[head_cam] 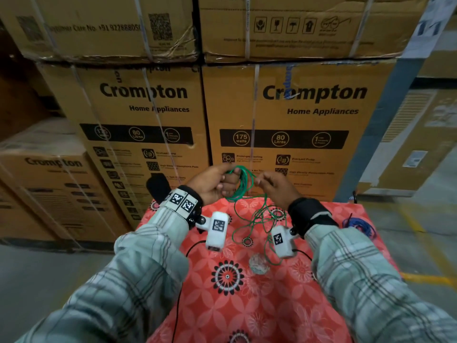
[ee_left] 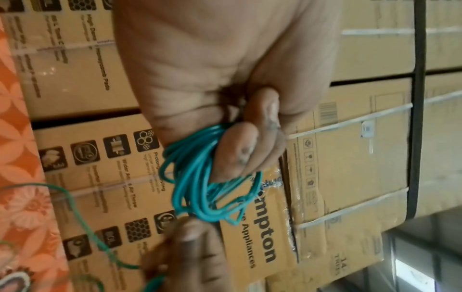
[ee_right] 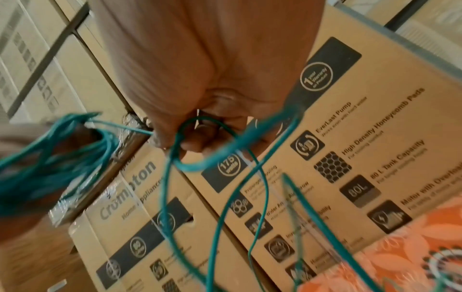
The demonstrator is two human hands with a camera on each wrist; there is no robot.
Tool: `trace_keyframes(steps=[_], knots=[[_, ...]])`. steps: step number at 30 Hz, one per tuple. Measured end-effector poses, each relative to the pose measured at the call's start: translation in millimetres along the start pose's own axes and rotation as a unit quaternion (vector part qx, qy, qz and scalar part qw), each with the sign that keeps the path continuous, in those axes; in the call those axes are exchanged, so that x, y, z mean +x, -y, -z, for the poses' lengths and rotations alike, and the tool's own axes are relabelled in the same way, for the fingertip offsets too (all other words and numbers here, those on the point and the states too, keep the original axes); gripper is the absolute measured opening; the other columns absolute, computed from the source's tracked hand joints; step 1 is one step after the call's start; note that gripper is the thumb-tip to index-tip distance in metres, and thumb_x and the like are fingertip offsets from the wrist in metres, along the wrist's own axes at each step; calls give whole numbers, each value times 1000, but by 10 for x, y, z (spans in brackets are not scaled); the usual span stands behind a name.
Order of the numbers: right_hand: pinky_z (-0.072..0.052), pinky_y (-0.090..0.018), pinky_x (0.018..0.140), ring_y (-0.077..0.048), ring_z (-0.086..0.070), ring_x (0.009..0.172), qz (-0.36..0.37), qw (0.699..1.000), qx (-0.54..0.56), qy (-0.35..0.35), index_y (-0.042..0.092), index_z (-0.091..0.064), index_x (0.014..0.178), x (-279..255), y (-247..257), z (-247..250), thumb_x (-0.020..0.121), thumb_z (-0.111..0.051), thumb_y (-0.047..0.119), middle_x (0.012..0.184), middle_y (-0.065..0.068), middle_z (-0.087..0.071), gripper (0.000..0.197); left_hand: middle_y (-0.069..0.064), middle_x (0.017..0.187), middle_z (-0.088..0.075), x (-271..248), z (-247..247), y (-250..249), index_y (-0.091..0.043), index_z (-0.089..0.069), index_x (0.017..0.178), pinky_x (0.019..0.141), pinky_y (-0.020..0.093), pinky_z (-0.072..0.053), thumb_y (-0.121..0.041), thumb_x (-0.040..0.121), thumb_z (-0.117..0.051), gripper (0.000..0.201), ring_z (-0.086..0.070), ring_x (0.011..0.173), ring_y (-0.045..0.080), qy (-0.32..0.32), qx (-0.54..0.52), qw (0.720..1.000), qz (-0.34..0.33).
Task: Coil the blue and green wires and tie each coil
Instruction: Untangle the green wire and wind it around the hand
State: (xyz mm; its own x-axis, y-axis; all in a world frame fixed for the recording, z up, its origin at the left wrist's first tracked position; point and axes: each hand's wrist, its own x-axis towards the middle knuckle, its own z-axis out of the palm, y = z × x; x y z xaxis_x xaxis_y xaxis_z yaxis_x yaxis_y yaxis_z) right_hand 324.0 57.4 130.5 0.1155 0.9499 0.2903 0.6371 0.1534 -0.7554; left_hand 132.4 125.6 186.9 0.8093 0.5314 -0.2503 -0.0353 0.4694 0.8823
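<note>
My left hand (head_cam: 222, 180) grips a bundle of green wire loops (head_cam: 241, 183), held up above the far end of the table; the left wrist view shows the coil (ee_left: 197, 177) pinched under my fingers (ee_left: 245, 146). Close to its right, my right hand (head_cam: 268, 183) pinches a strand of the same green wire (ee_right: 200, 158), which loops past its curled fingers (ee_right: 197, 142). The loose rest of the green wire (head_cam: 262, 219) trails down in tangles onto the cloth. The blue wire (head_cam: 361, 225) lies in a loose heap at the table's right edge.
The table carries a red floral cloth (head_cam: 235, 305). A small clear crumpled wrapper (head_cam: 258, 263) lies near its middle. Stacked Crompton cardboard boxes (head_cam: 284, 120) stand directly behind the table. Grey floor shows on both sides.
</note>
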Motion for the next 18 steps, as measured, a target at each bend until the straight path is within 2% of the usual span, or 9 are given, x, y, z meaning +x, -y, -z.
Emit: trace_keyframes(steps=[3, 5, 8, 10, 12, 14, 15, 16, 18], knots=[[-38, -27, 59, -14, -50, 64, -37, 997, -64, 27, 13, -57, 76, -94, -87, -229, 96, -52, 18, 69, 2, -55, 22, -11, 41, -29, 15, -6, -193, -19, -44, 77, 36, 15, -25, -28, 103, -28, 31, -25, 30, 0, -27, -101, 992, -71], [-47, -33, 67, -25, -61, 75, -68, 992, -95, 54, 9, -62, 81, -194, -195, -421, 95, -48, 19, 79, -7, -66, 22, -10, 41, -31, 35, -5, -362, -18, -45, 79, 38, 15, -28, -27, 103, -29, 31, -28, 32, 1, -60, -143, 978, -137], [-48, -36, 75, -30, -61, 90, -100, 966, -220, 91, 17, -60, 88, -387, -261, -639, 88, -44, 21, 92, -7, -67, 17, -8, 46, -38, 67, 55, -582, -17, -47, 80, 44, 19, -34, -23, 104, -28, 31, -34, 39, 5, -118, -158, 957, -212], [-42, -38, 84, -29, -56, 101, -70, 949, -290, 101, 20, -55, 101, -454, -180, -689, 87, -45, 19, 103, -6, -64, 17, -8, 50, -45, 113, 76, -593, -16, -46, 82, 48, 21, -38, -20, 104, -28, 28, -41, 43, 7, -165, -119, 952, -228], [-34, -40, 88, -28, -51, 105, -12, 934, -335, 122, 21, -51, 110, -440, -29, -663, 87, -48, 16, 108, -5, -62, 23, -5, 57, -59, 164, 70, -494, -16, -46, 88, 51, 24, -45, -18, 104, -29, 23, -54, 49, 10, -215, -30, 948, -233], [-33, -39, 83, -28, -50, 101, 72, 927, -343, 135, 21, -50, 107, -388, 139, -581, 92, -47, 19, 101, -6, -63, 16, 1, 75, -71, 201, 69, -357, -14, -46, 96, 60, 25, -52, -18, 106, -27, 22, -65, 62, 12, -237, 70, 940, -234], [-33, -38, 79, -29, -51, 97, 112, 926, -332, 139, 20, -51, 103, -353, 214, -525, 95, -44, 24, 96, -6, -64, 11, 6, 86, -72, 205, 59, -297, -13, -46, 99, 66, 26, -54, -19, 106, -25, 23, -68, 70, 14, -233, 108, 940, -227], [-34, -37, 76, -29, -52, 91, 143, 927, -318, 142, 18, -52, 99, -325, 292, -468, 97, -40, 28, 91, -7, -64, 16, 10, 94, -70, 234, 95, -229, -12, -45, 99, 71, 28, -54, -19, 106, -24, 23, -69, 77, 18, -226, 130, 942, -212], [-40, -37, 73, -27, -52, 82, 185, 929, -294, 126, 17, -55, 91, -266, 425, -333, 98, -37, 35, 83, -5, -63, 27, 11, 99, -68, 246, 131, -118, -11, -44, 96, 75, 31, -52, -19, 106, -25, 23, -67, 89, 26, -205, 176, 948, -168]])
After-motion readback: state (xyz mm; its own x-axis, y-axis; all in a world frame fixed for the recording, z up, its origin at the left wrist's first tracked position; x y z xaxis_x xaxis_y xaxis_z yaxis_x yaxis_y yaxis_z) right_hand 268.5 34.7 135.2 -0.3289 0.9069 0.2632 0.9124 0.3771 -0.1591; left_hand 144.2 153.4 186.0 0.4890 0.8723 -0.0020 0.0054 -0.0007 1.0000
